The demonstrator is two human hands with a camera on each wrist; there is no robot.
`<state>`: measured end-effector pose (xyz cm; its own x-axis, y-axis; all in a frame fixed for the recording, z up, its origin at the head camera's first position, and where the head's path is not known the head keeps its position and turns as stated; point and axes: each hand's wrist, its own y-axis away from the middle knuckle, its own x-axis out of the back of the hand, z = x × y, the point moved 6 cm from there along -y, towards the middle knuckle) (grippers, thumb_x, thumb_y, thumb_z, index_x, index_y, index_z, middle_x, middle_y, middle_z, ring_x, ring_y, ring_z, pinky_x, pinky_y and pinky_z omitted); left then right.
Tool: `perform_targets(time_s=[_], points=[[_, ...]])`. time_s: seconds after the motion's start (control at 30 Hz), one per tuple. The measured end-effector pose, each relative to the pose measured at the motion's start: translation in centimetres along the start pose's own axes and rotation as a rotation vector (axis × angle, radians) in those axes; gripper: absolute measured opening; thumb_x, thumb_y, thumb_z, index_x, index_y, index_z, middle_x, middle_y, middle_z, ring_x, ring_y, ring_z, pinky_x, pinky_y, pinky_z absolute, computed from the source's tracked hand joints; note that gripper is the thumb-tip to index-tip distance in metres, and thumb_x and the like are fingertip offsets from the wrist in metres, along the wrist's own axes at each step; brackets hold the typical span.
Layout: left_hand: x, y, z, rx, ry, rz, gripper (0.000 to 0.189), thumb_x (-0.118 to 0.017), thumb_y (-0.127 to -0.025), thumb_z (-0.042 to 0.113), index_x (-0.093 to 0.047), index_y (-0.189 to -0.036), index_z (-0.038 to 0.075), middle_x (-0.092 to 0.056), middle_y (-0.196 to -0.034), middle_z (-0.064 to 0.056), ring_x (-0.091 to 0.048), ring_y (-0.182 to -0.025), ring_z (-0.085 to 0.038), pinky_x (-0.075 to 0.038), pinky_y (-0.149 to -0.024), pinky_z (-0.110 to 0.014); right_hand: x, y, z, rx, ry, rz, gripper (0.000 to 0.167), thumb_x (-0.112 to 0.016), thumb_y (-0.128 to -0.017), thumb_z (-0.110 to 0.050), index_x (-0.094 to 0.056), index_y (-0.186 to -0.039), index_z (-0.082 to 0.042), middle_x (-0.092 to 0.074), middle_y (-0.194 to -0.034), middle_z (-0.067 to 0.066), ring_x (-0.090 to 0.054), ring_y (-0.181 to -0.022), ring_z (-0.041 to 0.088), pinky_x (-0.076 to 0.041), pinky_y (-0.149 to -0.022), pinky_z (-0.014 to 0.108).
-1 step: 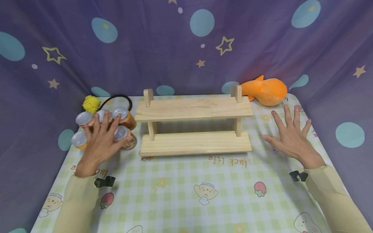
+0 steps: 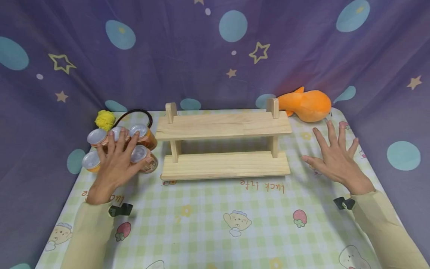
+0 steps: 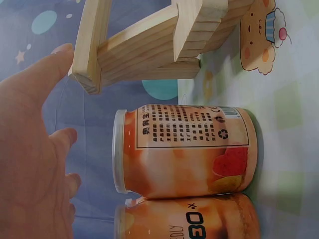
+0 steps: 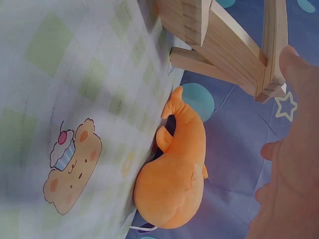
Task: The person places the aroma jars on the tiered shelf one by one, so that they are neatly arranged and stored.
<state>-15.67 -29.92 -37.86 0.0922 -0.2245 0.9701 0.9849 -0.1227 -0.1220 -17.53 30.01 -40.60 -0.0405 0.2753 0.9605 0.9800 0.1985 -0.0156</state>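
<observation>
My left hand (image 2: 115, 160) hovers with spread fingers over a group of several orange-labelled cans (image 2: 147, 142) with clear lids, at the left of the table. In the left wrist view, a gap shows between its fingers and the lid of the nearest can (image 3: 189, 159). My right hand (image 2: 337, 160) is held palm down, fingers apart, over the right side of the table and grips nothing. Just beyond its fingertips lies an orange plush toy (image 2: 310, 106), shaped like a whale or dolphin, also seen in the right wrist view. Between the hands stands a two-tier wooden shelf (image 2: 225, 125).
Behind the cans sit a yellow ball of yarn (image 2: 105, 120) and a dark curved cord or band (image 2: 142, 111). A green-and-white checked cloth (image 2: 208, 216) with cartoon prints covers the table. Purple patterned curtains (image 2: 188, 59) enclose the back and sides.
</observation>
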Motion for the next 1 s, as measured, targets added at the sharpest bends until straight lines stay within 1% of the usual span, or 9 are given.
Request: perform_targets(time_s=[0.43, 0.57, 0.7, 0.77, 0.87, 0.93, 1.0], points=[[-0.1, 0.1, -0.3, 0.009, 0.005, 0.008, 0.088, -0.047, -0.094, 0.071, -0.020, -0.161, 0.022, 0.009, -0.170, -0.005, 0.019, -0.155, -0.040, 0.010, -0.114, -0.077, 0.2, -0.2, -0.4, 0.008, -0.005, 0.015, 0.095, -0.054, -0.094, -0.062, -0.008, -0.162, -0.016, 0.026, -0.167, 0.007, 0.038, -0.147, 0.037, 0.017, -0.099, 0.086], [-0.1, 0.2, -0.4, 0.007, 0.008, 0.008, 0.087, -0.049, -0.094, 0.069, -0.021, -0.161, 0.020, 0.005, -0.170, -0.011, 0.018, -0.154, -0.042, 0.008, -0.113, -0.078, 0.1, -0.2, -0.5, 0.009, -0.007, 0.007, 0.095, -0.055, -0.093, -0.062, -0.009, -0.162, -0.015, 0.027, -0.166, 0.006, 0.037, -0.147, 0.037, 0.017, -0.099, 0.086], [0.2, 0.3, -0.8, 0.026, 0.020, -0.010, 0.089, -0.050, -0.094, 0.067, -0.018, -0.162, 0.019, 0.004, -0.169, -0.020, 0.016, -0.153, -0.047, 0.007, -0.110, -0.081, -0.3, -0.2, -0.6, 0.011, -0.019, -0.006, 0.096, -0.057, -0.092, -0.061, -0.011, -0.162, -0.014, 0.023, -0.167, 0.010, 0.029, -0.150, 0.045, 0.014, -0.099, 0.087], [0.4, 0.3, -1.1, 0.042, 0.030, -0.016, 0.090, -0.050, -0.094, 0.068, -0.016, -0.162, 0.019, 0.003, -0.168, -0.024, 0.016, -0.152, -0.050, 0.008, -0.109, -0.082, -0.7, -0.2, -0.6, 0.010, -0.040, -0.018, 0.095, -0.058, -0.093, -0.060, -0.011, -0.162, -0.014, 0.020, -0.168, 0.013, 0.025, -0.151, 0.047, 0.014, -0.099, 0.088], [1.0, 0.6, -1.8, 0.065, 0.052, -0.010, 0.088, -0.048, -0.095, 0.067, -0.015, -0.162, 0.020, 0.004, -0.168, -0.025, 0.016, -0.151, -0.052, 0.008, -0.108, -0.083, -1.4, -0.2, -0.8, 0.005, -0.100, -0.032, 0.094, -0.059, -0.093, -0.057, -0.010, -0.162, -0.015, 0.015, -0.168, 0.017, 0.022, -0.152, 0.048, 0.014, -0.099, 0.087], [1.4, 0.9, -2.3, 0.080, 0.070, -0.004, 0.087, -0.047, -0.096, 0.066, -0.014, -0.162, 0.021, 0.005, -0.167, -0.025, 0.018, -0.150, -0.054, 0.008, -0.108, -0.083, -2.1, -0.1, -0.9, 0.005, -0.164, -0.043, 0.093, -0.060, -0.094, -0.054, -0.010, -0.162, -0.015, 0.012, -0.169, 0.019, 0.019, -0.152, 0.049, 0.014, -0.099, 0.087], [1.8, 1.2, -2.9, 0.092, 0.091, 0.009, 0.086, -0.048, -0.097, 0.064, -0.013, -0.162, 0.020, 0.006, -0.167, -0.026, 0.018, -0.150, -0.054, 0.007, -0.107, -0.084, -2.7, -0.2, -1.2, 0.011, -0.228, -0.048, 0.091, -0.061, -0.095, -0.050, -0.012, -0.162, -0.014, 0.006, -0.169, 0.022, 0.013, -0.152, 0.052, 0.011, -0.100, 0.087]])
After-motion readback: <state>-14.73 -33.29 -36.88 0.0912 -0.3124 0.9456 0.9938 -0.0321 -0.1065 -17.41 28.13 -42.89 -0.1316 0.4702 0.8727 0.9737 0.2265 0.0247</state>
